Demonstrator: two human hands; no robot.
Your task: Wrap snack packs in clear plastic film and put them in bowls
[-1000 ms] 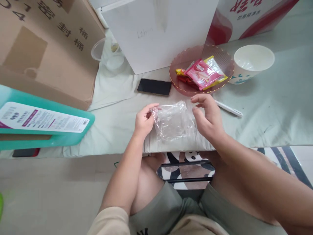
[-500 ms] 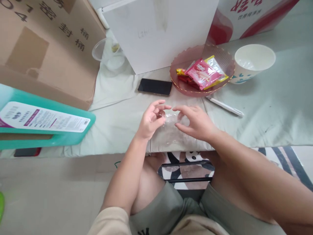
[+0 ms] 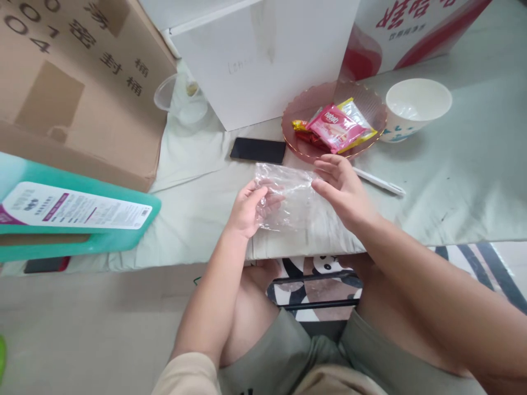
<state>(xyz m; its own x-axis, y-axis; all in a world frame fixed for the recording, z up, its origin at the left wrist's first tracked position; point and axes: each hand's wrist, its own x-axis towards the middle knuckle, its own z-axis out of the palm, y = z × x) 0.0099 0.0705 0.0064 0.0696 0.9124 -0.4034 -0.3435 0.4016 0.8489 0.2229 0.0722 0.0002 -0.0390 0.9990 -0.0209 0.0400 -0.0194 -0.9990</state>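
Wider apart than half a second ago, the left hand (image 3: 246, 211) grips the clear film (image 3: 294, 213) at its left; the right hand (image 3: 343, 192), fingers parted, meets its right edge, hold unclear. It spans sideways between them, over the table (image 3: 197, 219).

Pink packet just beyond the right fingers (image 3: 329, 192) says "nabati" (image 3: 336, 130). Way past them, the red-and-white box (image 3: 407, 49) has 饮用纯净水 under chunky red characters. White box (image 3: 267, 77) beyond both hands: faint handwriting, starts "Le". Left of the left fingers (image 3: 253, 198), the carton (image 3: 119, 104) reads 密封桶, 01, 04; the teal jug's label (image 3: 82, 206) is too blurry.
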